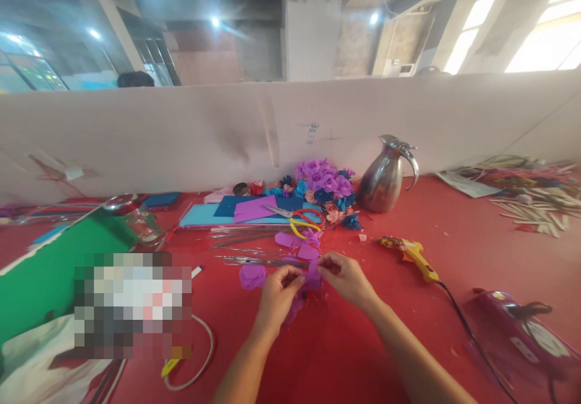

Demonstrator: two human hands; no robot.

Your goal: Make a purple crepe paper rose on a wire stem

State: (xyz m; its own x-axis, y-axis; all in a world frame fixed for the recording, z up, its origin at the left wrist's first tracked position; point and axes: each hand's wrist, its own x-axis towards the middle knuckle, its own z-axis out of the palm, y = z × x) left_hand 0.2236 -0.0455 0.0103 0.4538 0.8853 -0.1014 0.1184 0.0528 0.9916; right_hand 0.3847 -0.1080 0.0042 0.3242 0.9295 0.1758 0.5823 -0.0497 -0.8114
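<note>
My left hand [278,298] and my right hand [345,278] meet over the red table [345,343], both pinched on a purple foam flower piece [312,280] held between them. A thin wire stem [263,262] runs left from the piece. A rolled purple foam bud [252,275] lies just left of my left hand. Loose purple petals [299,245] lie just beyond my fingers.
Scissors [303,217] rest on blue and purple foam sheets [245,210]. A heap of finished foam flowers [324,186] and a steel jug [385,177] stand by the white partition. A yellow glue gun [411,254] lies to the right, a glass jar [138,217] to the left, wooden sticks [531,201] far right.
</note>
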